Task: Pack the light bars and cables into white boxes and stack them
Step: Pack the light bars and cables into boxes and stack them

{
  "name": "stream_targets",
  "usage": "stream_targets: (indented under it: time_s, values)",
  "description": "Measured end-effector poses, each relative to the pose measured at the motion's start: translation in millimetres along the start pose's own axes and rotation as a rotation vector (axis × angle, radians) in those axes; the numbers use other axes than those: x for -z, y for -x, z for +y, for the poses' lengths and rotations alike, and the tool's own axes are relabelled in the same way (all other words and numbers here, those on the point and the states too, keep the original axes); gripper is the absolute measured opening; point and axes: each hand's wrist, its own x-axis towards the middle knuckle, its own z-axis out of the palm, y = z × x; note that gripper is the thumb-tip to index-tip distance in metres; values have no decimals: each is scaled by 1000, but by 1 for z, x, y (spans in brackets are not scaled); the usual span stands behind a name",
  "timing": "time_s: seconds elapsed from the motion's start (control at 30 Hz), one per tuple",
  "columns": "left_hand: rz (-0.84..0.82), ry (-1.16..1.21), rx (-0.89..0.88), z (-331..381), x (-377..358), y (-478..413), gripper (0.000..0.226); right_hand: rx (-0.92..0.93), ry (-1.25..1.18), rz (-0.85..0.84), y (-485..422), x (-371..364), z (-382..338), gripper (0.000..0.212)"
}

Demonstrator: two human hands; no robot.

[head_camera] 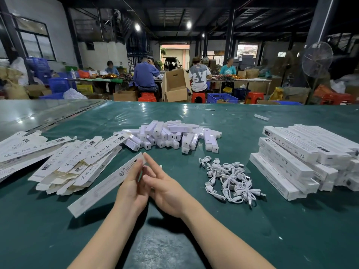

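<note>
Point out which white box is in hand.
The single box the left hand grips, angled beside the flattened pile; the packed stack sits untouched at right.

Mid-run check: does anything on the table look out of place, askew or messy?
No damage shows. The cables lie in one tangled heap, the flat boxes are fanned out unevenly, and a stray white strip sits alone near the far edge. The left hand holds a white box.
</note>
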Motion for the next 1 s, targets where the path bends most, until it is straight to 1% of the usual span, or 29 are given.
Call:
stream_targets:
  time_s: [0.03, 0.07, 0.13, 0.17, 0.23, 0.3, 0.33, 0.4, 0.47, 0.5, 0.57, 0.6, 0.63, 0.67, 0.7, 0.77, 0.87, 0.93, 1.0]
  values:
    - [-1, -27, -1, -1, 0, 0, 42, 31, 42, 54, -2, -1, 3, 52]
    - [-7, -103, -4, -3, -1, 2, 37, 72, 93, 127, -3, 0, 5, 49]
    - [-14, -332, -20, -8, -1, 2, 17, 129, 181, 248, -5, 3, 4, 41]
    - [-18, -420, -30, -10, -2, 1, 15, 144, 208, 277, -4, 6, 2, 37]
    - [-14, -513, -11, -9, -3, -1, 23, 164, 284, 325, -3, 14, -3, 29]
    - [-14, -527, 26, -4, -4, -1, 35, 166, 375, 365, -1, 20, -8, 21]
    - [-5, -512, 32, -1, -4, -1, 37, 178, 375, 380, -1, 21, -10, 17]
    - [45, -451, -12, 4, -3, -3, 29, 218, 288, 451, -2, 23, -13, 9]
    - [115, -347, -78, 11, -2, -4, 17, 251, 139, 516, -1, 27, -17, 7]
    - [151, -298, -99, 14, -1, -5, 15, 248, 47, 492, 0, 30, -20, 8]
    - [209, -276, -95, 16, 1, -6, 18, 183, -87, 329, 3, 33, -23, 14]
    - [212, -306, -74, 14, 1, -5, 19, 141, -84, 247, 5, 31, -22, 16]
    - [192, -360, -52, 10, 0, -4, 21, 110, -57, 203, 5, 28, -18, 17]
    - [159, -430, -41, 5, -1, -3, 23, 97, -38, 206, 4, 25, -13, 17]
    - [132, -500, -47, 1, -1, -3, 25, 97, -45, 251, 2, 23, -11, 15]
    - [104, -570, -61, -5, -3, -1, 32, 125, -116, 418, -2, 24, -14, 10]
    - [112, -507, -2, -4, -4, -1, 36, 233, -333, 728, -4, 42, -40, 10]
    - [126, -475, 26, -2, -3, -2, 32, 335, -472, 865, 3, 55, -63, 8]
    - [121, -486, 33, -3, -4, 0, 28, 423, -554, 960, 14, 67, -86, 5]
